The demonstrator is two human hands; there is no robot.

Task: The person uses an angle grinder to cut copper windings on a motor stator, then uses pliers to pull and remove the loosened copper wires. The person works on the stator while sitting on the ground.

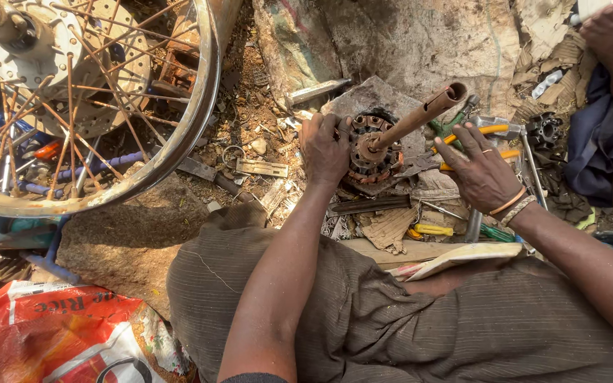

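Lap: my brown striped cloth [420, 326] lay nearest to me, below the motor core, with a flat pale board [455, 257] at its far edge.
Left hand: my left hand [326, 147] was clamped on the left side of the motor core [372, 157], fingers curled over its rim of copper windings.
Motor core: it sat on a flat grey stone [381, 96], with a rusty pipe [420, 115] rising from its middle and leaning up to the right.
Right hand: my right hand [484, 172] lay just right of the motor core, fingers spread apart, resting on the yellow-handled pliers [480, 142] without gripping them.
Left of the core: a spoked wheel rim [172, 142] stood well apart; a red printed sack [58, 333] lay below it.
Far right of the core: dark blue cloth [601, 138] lay in a heap.
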